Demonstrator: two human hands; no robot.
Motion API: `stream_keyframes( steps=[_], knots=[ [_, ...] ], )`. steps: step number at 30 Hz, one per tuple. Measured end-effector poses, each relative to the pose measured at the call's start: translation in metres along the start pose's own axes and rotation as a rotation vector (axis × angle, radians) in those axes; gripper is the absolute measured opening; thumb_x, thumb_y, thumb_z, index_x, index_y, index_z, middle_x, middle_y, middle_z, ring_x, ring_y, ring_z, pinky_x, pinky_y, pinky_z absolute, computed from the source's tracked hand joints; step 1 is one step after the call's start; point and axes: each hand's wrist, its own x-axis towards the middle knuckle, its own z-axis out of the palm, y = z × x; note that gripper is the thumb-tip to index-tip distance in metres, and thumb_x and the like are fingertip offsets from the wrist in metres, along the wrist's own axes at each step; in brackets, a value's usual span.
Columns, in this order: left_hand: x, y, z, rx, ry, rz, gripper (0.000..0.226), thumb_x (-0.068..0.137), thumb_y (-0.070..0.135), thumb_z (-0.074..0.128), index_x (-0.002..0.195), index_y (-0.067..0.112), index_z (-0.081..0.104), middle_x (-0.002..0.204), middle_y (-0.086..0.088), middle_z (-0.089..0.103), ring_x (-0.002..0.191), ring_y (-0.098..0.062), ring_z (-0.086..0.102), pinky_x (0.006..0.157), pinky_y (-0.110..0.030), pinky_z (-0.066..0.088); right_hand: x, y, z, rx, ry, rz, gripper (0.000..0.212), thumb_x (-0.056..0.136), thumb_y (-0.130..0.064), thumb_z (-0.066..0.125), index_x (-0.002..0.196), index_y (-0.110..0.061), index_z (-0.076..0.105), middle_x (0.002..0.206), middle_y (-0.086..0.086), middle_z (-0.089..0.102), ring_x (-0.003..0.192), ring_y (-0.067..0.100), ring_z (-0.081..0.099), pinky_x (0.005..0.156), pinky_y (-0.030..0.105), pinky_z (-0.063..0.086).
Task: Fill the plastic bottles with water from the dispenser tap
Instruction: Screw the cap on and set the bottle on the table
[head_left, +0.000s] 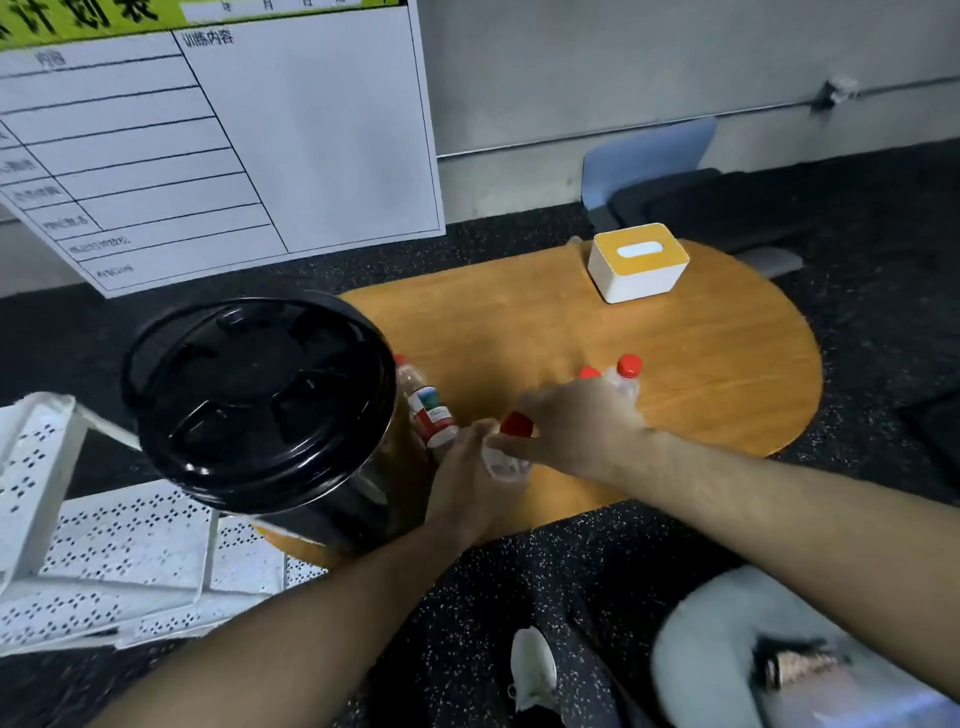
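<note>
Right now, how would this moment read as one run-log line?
left hand: grips clear bottle | right hand: on its red cap | dispenser: beside, left | spare bottles: capped, on table

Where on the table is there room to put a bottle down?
The bare wood between the white and yellow tissue box and the red-capped plastic bottles is free. Near the black round dispenser it is crowded: both hands and a labelled bottle.
</note>
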Motion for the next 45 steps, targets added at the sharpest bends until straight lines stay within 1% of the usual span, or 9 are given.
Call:
stream_keyframes(
  steps=[4,8,11,19,22,26,30,34,45],
  knots=[
    [0.040,-0.008,0.032,-0.021,-0.021,-0.090,0.062,0.072,0.046,0.082,0.124,0.040,0.048,0.119,0.013,0.060,0.103,-0.007,0.064,0.087,-0.036,0.059,0.017,0.035,0.020,0.071,-0.001,0.030,0.061,0.085,-0.078,0.029,0.117,-0.029,0.042,0.085,-0.005,0.065,0.062,0.015,0.050,0.052,0.025,0.043],
    [0.067,-0.005,0.053,0.001,0.000,-0.129,0.059,0.077,0.034,0.082,0.126,0.029,0.049,0.118,0.010,0.058,0.101,-0.005,0.057,0.075,-0.007,0.040,0.028,0.066,0.039,0.199,0.025,0.103,0.050,0.091,-0.071,0.030,0.122,-0.032,0.039,0.085,-0.007,0.066,0.068,0.018,0.062,0.058,0.029,0.051],
    [0.079,-0.006,0.067,-0.020,-0.040,-0.141,0.065,0.078,0.024,0.083,0.132,0.025,0.046,0.124,0.008,0.052,0.104,-0.004,0.049,0.067,-0.006,0.033,0.030,0.082,0.048,0.258,0.014,0.125,0.036,0.096,-0.056,0.036,0.123,-0.032,0.039,0.087,-0.006,0.068,0.071,0.020,0.064,0.059,0.030,0.052],
    [0.094,-0.003,0.085,-0.075,-0.060,-0.159,0.065,0.082,0.024,0.080,0.134,0.030,0.043,0.131,0.007,0.047,0.103,-0.006,0.052,0.072,-0.015,0.039,0.024,0.099,0.058,0.329,-0.037,0.123,0.029,0.099,-0.044,0.039,0.123,-0.027,0.042,0.079,-0.009,0.058,0.064,0.014,0.057,0.044,0.021,0.032],
    [0.093,-0.005,0.085,-0.137,-0.075,-0.200,0.077,0.077,0.017,0.084,0.137,0.034,0.037,0.140,0.003,0.042,0.121,-0.017,0.052,0.093,-0.030,0.051,0.024,0.094,0.059,0.354,-0.043,0.145,0.029,0.099,-0.046,0.040,0.122,-0.029,0.041,0.082,-0.009,0.061,0.068,0.014,0.059,0.050,0.023,0.038],
    [0.078,-0.001,0.070,-0.168,-0.124,-0.277,0.100,0.076,0.013,0.084,0.153,0.031,0.021,0.156,0.002,0.023,0.137,-0.017,0.036,0.106,-0.025,0.033,0.029,0.077,0.052,0.406,-0.060,0.151,0.028,0.098,-0.042,0.042,0.122,-0.029,0.042,0.088,-0.001,0.066,0.075,0.019,0.063,0.067,0.036,0.055],
    [0.047,-0.011,0.047,-0.186,-0.142,-0.360,0.070,0.085,0.019,0.076,0.142,0.032,0.036,0.150,0.004,0.033,0.131,-0.017,0.043,0.111,-0.041,0.043,0.039,0.043,0.046,0.513,0.008,0.050,0.029,0.096,-0.033,0.050,0.124,-0.022,0.047,0.094,0.002,0.068,0.077,0.018,0.064,0.064,0.029,0.055],
    [0.020,-0.033,0.027,-0.235,-0.095,-0.485,0.034,0.089,0.015,0.070,0.115,0.026,0.053,0.117,0.003,0.055,0.108,-0.015,0.055,0.092,-0.033,0.052,0.058,0.002,0.061,0.693,-0.041,0.044,0.038,0.094,-0.025,0.056,0.130,-0.016,0.047,0.116,0.005,0.065,0.100,0.019,0.064,0.082,0.031,0.054],
    [-0.004,-0.072,0.000,-0.455,0.001,-0.570,0.034,0.089,0.005,0.069,0.105,0.031,0.057,0.116,0.000,0.059,0.108,-0.023,0.061,0.090,-0.040,0.058,0.164,-0.044,0.184,0.990,-0.313,0.505,0.069,0.082,-0.032,0.071,0.138,-0.014,0.035,0.128,0.012,0.049,0.114,0.029,0.053,0.097,0.043,0.046]
  ],
)
